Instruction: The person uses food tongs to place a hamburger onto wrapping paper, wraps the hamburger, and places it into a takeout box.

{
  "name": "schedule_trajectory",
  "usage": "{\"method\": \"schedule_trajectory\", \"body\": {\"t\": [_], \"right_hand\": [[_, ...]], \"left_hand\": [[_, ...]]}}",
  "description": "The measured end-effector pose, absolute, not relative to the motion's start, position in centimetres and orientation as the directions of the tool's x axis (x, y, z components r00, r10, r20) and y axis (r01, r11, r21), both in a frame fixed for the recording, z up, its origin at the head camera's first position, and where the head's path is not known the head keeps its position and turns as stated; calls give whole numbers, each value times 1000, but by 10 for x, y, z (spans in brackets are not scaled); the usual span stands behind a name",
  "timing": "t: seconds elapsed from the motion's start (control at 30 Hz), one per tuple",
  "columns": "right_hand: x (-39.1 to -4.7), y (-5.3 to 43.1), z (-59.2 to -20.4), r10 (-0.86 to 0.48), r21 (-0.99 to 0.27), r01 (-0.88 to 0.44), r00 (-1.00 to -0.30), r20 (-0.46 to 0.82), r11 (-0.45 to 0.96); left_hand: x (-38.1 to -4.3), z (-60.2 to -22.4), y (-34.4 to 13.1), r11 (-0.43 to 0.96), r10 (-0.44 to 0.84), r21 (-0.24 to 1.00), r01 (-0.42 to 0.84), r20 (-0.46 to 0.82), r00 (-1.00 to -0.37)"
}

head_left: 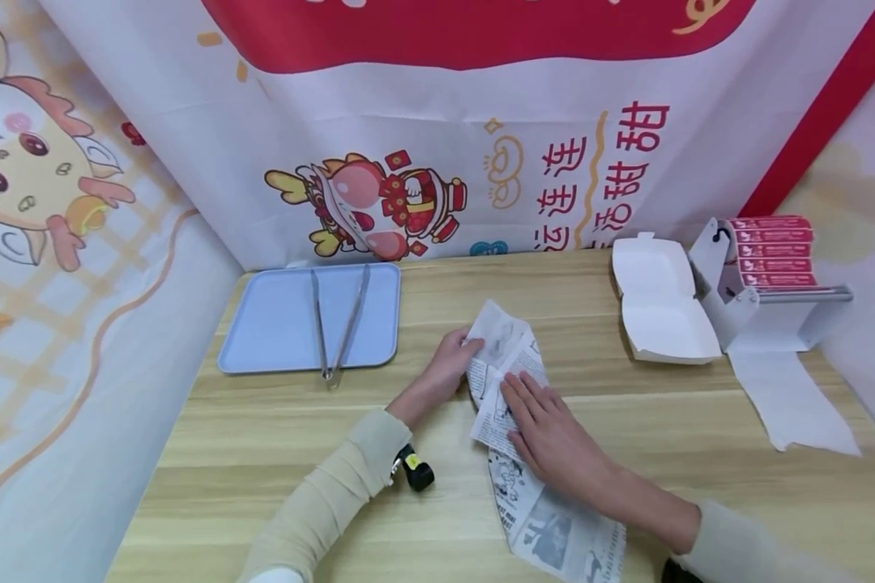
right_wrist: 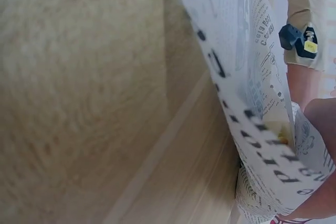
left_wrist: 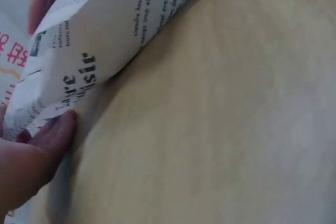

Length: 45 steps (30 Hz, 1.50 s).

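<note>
A sheet of newsprint-patterned wrapping paper [head_left: 510, 421] lies folded over on the table, its near end spread flat toward the front. At the paper's far left edge my left hand [head_left: 450, 360] pinches it, and the thumb [left_wrist: 60, 132] shows against the paper in the left wrist view. My right hand [head_left: 557, 441] rests on the folded part with its fingers extended. Something yellowish [right_wrist: 283, 136] shows inside the fold in the right wrist view; most of it is hidden by the paper.
A blue tray [head_left: 277, 320] with metal tongs [head_left: 346, 328] on it stands at the back left. Back right are an open white takeaway box [head_left: 667, 324] and a dispenser [head_left: 747, 316] with a roll of red labels, its white strip [head_left: 795, 401] trailing onto the table.
</note>
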State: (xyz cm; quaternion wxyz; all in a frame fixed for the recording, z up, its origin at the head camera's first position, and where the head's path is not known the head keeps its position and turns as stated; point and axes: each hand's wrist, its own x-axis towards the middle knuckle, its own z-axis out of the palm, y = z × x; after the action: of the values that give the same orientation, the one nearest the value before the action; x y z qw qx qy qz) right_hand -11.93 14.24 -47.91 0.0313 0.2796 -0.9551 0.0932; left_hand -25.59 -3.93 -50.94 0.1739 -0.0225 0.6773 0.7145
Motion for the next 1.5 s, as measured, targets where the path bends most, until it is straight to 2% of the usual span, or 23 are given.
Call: {"method": "schedule_trajectory", "body": {"t": [0.17,0.27,0.47,0.73,0.9,1.07,1.2,1.33,1.5], "right_hand": [[-118,143,-478,-534,-177,-546,-838,115,819],[-118,143,-478,-549,-152,-562,-827,124,813],[-119,145,-481,-575,-101,-591,-804,151,800],[-121,147,-483,-601,-41,-616,-779,175,787],[-121,148,-484,-607,-37,-620,-777,169,784],[-121,147,-484,-590,-58,-605,-791,163,794],[-122,146,-483,-577,-63,-590,-803,146,805],[-123,146,-481,-573,-83,-581,-813,103,810],[-123,148,-482,-572,-103,-579,-815,91,809]], "left_hand": [[-260,-517,-35,-331,175,869,-368,-327,-929],[-262,-517,-35,-384,186,836,-391,-345,-920],[-267,-515,-38,-232,283,858,-459,-392,-875],[-261,-508,-43,-225,359,903,-365,-271,-893],[-247,-497,-47,-122,462,964,-235,-154,-874],[-238,-489,-51,39,534,999,27,2,-846],[-235,-486,-54,134,544,985,111,21,-839],[-235,-493,-60,99,486,995,-21,-66,-871],[-228,-508,-62,-154,467,941,-302,-200,-861]]}}
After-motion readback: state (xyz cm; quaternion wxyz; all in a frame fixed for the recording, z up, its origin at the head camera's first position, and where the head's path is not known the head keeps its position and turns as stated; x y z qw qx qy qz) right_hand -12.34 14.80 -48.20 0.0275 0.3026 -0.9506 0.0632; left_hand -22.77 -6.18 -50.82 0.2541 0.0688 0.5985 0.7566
